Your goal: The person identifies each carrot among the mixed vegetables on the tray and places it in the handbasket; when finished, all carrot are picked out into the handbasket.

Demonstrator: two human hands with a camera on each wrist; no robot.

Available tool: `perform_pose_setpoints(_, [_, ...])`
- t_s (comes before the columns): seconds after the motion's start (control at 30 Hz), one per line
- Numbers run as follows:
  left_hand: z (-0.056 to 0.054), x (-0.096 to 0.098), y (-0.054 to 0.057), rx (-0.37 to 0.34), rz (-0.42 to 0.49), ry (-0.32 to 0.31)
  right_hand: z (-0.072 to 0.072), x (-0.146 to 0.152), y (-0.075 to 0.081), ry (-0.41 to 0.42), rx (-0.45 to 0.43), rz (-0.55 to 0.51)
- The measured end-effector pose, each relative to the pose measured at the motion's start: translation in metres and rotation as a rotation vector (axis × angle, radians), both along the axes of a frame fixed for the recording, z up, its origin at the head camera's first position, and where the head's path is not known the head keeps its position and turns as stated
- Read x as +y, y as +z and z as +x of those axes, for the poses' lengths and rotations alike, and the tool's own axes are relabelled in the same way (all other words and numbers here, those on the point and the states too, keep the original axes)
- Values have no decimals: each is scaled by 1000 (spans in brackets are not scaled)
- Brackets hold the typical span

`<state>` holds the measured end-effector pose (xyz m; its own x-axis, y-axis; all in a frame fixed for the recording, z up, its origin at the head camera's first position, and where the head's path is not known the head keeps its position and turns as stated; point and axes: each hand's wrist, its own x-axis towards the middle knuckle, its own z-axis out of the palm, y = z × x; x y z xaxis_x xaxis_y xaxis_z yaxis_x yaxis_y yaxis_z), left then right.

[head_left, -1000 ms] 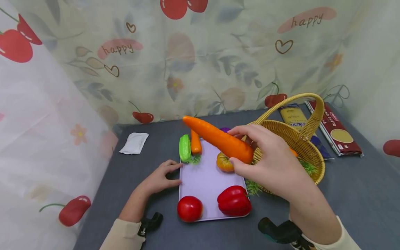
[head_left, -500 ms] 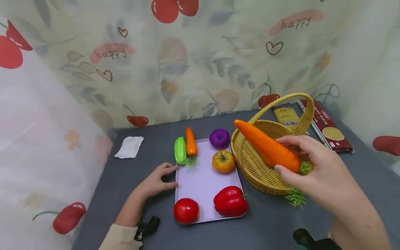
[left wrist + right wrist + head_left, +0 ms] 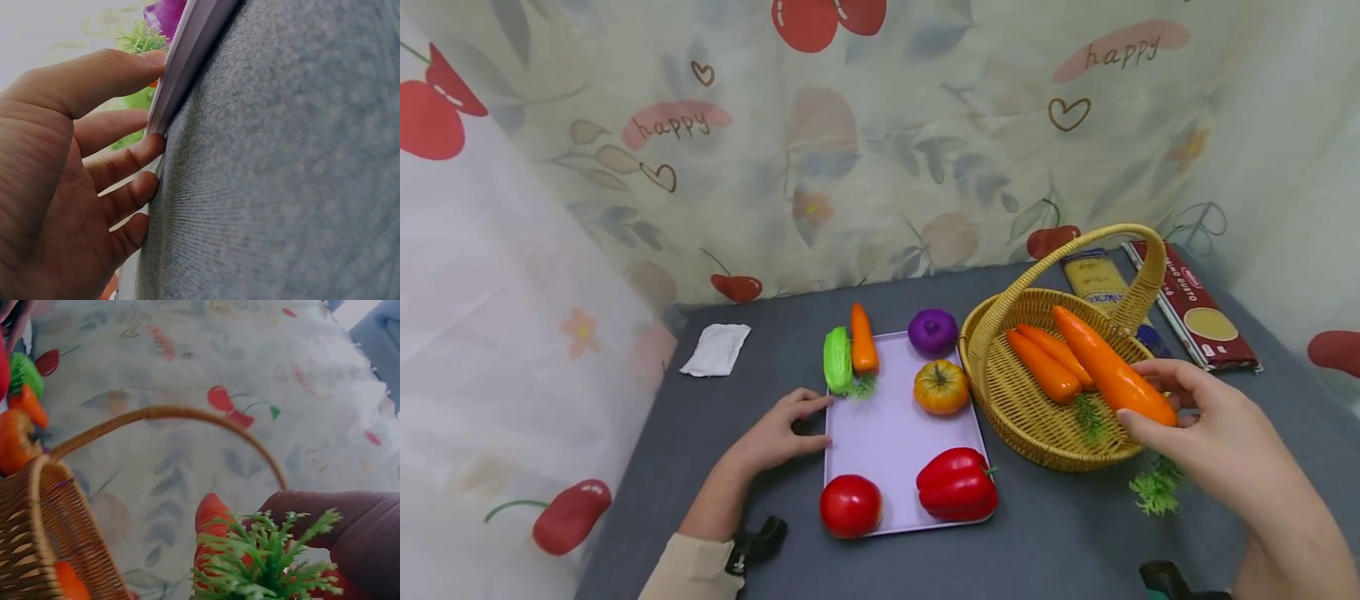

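My right hand [image 3: 1206, 433] pinches a large orange carrot [image 3: 1108, 362] between thumb and fingers, tilted over the right side of the wicker basket [image 3: 1052, 454]. Its green leafy top [image 3: 265, 559] sticks out below the hand. Inside the basket lie two more carrots [image 3: 1041, 367]. My left hand [image 3: 782, 429] rests with its fingertips at the left edge of the lilac tray [image 3: 178, 69]. On the tray are a purple onion-like vegetable [image 3: 933, 332], a small pumpkin [image 3: 941, 387], a red bell pepper [image 3: 957, 484], a tomato [image 3: 851, 506], a small carrot [image 3: 863, 342] and a green cucumber-like vegetable [image 3: 837, 360].
Behind the basket lie a yellow-and-blue pasta packet [image 3: 1093, 279] and a dark red packet [image 3: 1202, 312]. A white folded tissue or packet [image 3: 716, 350] lies at the left on the grey cloth [image 3: 760, 325]. The basket's tall handle [image 3: 1075, 250] arches above it. A patterned curtain closes the back.
My right hand has carried the carrot right and down, from above the tray to over the basket. The two carrots in the basket now show clearly. My left hand stays at the tray.
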<state>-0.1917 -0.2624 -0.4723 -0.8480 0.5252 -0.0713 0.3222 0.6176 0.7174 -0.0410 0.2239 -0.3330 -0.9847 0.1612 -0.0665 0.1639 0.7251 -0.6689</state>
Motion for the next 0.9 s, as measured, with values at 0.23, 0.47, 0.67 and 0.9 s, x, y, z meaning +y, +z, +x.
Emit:
perform_pose_setpoints(0.23, [-2, 2, 1, -4, 0, 5, -38, -5, -20, 54, -80, -28])
perform_pose_setpoints(0.47, [0, 3, -1, 2, -11, 6, -71, -24, -40, 96, -103, 29])
perform_pose_setpoints(0.67, [1, 2, -3, 38, 11, -10, -89, -41, -56, 108, -68, 138])
perform_pose_setpoints(0.9, [2, 0, -1, 35, 2, 5, -97, -48, -70, 84, 8, 227])
